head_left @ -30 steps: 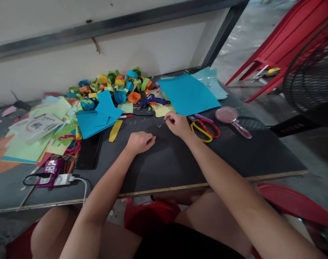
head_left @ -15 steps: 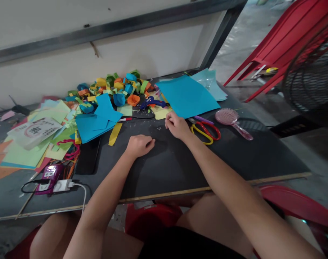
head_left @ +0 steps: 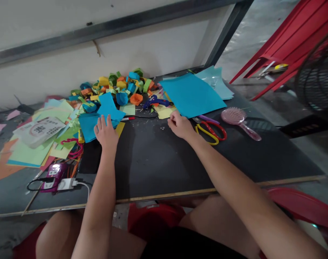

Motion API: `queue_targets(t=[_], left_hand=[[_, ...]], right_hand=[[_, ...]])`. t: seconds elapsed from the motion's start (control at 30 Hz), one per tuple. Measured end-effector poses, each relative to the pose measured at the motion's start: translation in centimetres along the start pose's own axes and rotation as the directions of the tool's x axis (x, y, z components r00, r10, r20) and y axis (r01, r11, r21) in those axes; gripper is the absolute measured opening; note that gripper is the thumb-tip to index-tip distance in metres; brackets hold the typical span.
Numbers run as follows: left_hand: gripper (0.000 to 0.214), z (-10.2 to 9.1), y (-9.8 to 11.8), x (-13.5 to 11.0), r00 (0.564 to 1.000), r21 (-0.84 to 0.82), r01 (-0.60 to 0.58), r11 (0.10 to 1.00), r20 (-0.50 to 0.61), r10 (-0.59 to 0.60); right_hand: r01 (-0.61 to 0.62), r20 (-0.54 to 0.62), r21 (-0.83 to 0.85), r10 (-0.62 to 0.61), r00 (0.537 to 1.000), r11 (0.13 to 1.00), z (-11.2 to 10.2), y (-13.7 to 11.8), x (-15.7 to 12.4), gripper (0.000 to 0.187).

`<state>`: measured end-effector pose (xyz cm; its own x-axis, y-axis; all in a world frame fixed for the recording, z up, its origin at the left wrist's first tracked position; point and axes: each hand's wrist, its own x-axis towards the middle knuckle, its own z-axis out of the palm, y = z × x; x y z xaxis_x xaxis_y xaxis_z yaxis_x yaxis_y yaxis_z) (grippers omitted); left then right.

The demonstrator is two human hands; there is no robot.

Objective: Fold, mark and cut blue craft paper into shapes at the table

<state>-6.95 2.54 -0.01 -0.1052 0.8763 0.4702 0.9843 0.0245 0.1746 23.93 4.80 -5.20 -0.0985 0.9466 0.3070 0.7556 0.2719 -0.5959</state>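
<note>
My left hand (head_left: 106, 133) lies with fingers spread on a small stack of cut blue paper pieces (head_left: 86, 126). Its wrist side partly covers a yellow paper strip (head_left: 121, 128). Toward the middle of the table, my right hand (head_left: 179, 124) rests with its fingers curled in; whatever may be inside them is hidden. Beside it are a large blue paper sheet (head_left: 193, 94) and scissors with a yellow and a red handle (head_left: 211, 133). A blue glue gun (head_left: 157, 101) lies behind, near a heap of folded colored paper pieces (head_left: 109, 86).
At the right is a pink hairbrush (head_left: 235, 117), with a fan (head_left: 317, 72) past the table edge. On the left are paper sheets (head_left: 31, 154), a plastic package (head_left: 39, 131), a dark phone (head_left: 90, 158) and a purple device (head_left: 54, 176) with cables.
My left hand has moved left and away from me, from the bare table onto the blue paper pieces, and its fingers have opened. My right hand stays curled in about the same place.
</note>
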Motion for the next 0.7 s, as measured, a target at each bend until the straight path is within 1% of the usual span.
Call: queue_targets(t=[0.1, 0.17, 0.23, 0.27, 0.33, 0.47, 0.5, 0.53, 0.6, 0.63, 0.67, 0.7], left_hand=[[0.041, 0.4, -1.8, 0.5, 0.988, -0.037, 0.145, 0.989, 0.065, -0.142], [0.036, 0.4, -2.3, 0.7, 0.964, -0.077, 0.266, 0.961, 0.053, -0.262], [0.035, 0.2, -2.6, 0.9, 0.93, -0.112, 0.363, 0.925, -0.007, -0.366], [0.036, 0.0, -2.6, 1.0, 0.915, -0.124, 0.394, 0.911, -0.042, -0.401], [0.04, -0.5, -2.8, 1.2, 0.885, -0.141, 0.438, 0.888, -0.105, -0.454], [0.045, -1.0, -2.9, 1.4, 0.802, -0.198, 0.526, 0.828, -0.208, -0.559], [0.045, -1.0, -2.8, 1.3, 0.797, -0.208, 0.522, 0.827, -0.227, -0.56], [0.043, -1.0, -2.6, 1.2, 0.81, -0.207, 0.495, 0.844, -0.243, -0.534], [0.042, -0.7, -1.8, 0.8, 0.877, -0.151, 0.38, 0.912, -0.255, -0.408], [0.044, -0.6, -1.3, 0.5, 0.912, -0.103, 0.313, 0.944, -0.246, -0.329], [0.052, -0.4, -0.7, 0.3, 0.942, -0.047, 0.254, 0.966, -0.216, -0.258], [0.06, -0.2, -0.2, 0.0, 0.962, -0.003, 0.215, 0.977, -0.17, -0.212]], right_hand=[[0.057, -0.001, -0.021, -0.057, 0.998, 0.998, -0.1, -0.3, -0.2, 0.01], [0.075, -0.006, 0.004, -0.075, 0.997, 0.997, -0.3, -0.4, -0.3, 0.016], [0.077, -0.008, 0.018, -0.077, 0.997, 0.997, -0.4, -0.4, -0.3, 0.02], [0.078, -0.004, 0.02, -0.078, 0.997, 0.997, -0.4, -0.4, -0.4, 0.021], [0.079, 0.009, 0.017, -0.079, 0.997, 0.997, -0.4, -0.3, -0.4, 0.022], [0.055, 0.019, 0.007, -0.055, 0.998, 0.998, -0.5, -0.3, -0.3, 0.023], [0.048, 0.018, 0.006, -0.048, 0.999, 0.999, -0.5, -0.4, -0.3, 0.023], [0.044, 0.016, 0.005, -0.044, 0.999, 0.999, -0.5, -0.5, -0.3, 0.023], [0.044, 0.015, 0.001, -0.044, 0.999, 0.999, -0.6, -0.7, -0.3, 0.023], [0.041, 0.017, 0.0, -0.041, 0.999, 0.999, -0.6, -0.8, -0.3, 0.022], [0.039, 0.024, 0.0, -0.039, 0.999, 0.999, -0.6, -0.9, -0.3, 0.022], [0.037, 0.029, 0.001, -0.037, 0.999, 0.999, -0.6, -0.9, -0.3, 0.022]])
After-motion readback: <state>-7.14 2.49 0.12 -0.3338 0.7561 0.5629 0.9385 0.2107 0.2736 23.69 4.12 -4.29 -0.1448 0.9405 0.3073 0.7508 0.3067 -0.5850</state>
